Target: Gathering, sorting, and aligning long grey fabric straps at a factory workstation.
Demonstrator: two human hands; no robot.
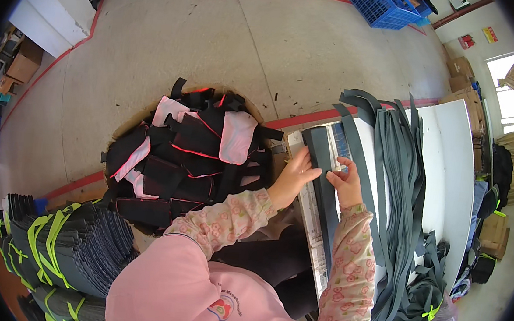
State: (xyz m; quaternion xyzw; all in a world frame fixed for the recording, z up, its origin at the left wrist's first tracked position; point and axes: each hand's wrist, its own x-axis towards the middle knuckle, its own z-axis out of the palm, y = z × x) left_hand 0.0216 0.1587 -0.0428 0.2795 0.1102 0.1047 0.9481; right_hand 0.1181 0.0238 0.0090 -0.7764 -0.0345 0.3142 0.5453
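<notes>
So colour-wise: the wide strip (pixel 327 215) is plain dark grey-green, pretty much matching the long straps (pixel 394 160) heaped over a white table (pixel 456 153). Sleeves (pixel 352 260) are cream with a pinkish floral print, the top (pixel 165 268) solid pink. Pouches (pixel 198 136): black, pale pink panels, hot red-pink edging. Dark bundles (pixel 65 260) get neon yellow-green ties (pixel 40 233). Crate's (pixel 377 9) bright blue, floor's (pixel 248 50) beige-grey with red lines.

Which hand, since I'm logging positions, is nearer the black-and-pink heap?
Left. The left hand is just right of the heap; the right hand is farther right, beside the dark strip.
</notes>
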